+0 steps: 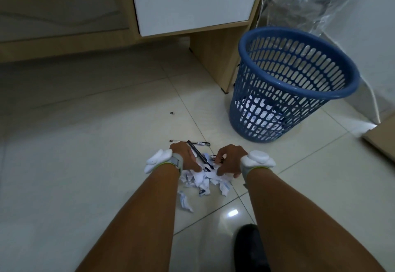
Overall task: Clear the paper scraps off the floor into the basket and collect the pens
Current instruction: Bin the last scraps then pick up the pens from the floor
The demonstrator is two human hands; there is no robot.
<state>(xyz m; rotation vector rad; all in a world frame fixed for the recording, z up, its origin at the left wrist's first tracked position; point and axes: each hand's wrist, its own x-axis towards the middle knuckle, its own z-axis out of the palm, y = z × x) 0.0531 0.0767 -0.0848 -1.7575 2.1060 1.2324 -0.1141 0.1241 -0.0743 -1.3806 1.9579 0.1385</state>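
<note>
Blue basket (pixel 277 109) stands apart from paper scraps (pixel 203 180)

Grey wristbands (pixel 177 162) carry white pods (pixel 259 158); shoe (pixel 250 248) is black

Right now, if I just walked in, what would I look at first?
Probably the big blue basket standing on the floor at the right, with some white paper already showing through its holes. Next, the left hand and right hand, fingers curled into a pile of paper scraps at the bottom middle, with pens lying just beyond them.
</note>
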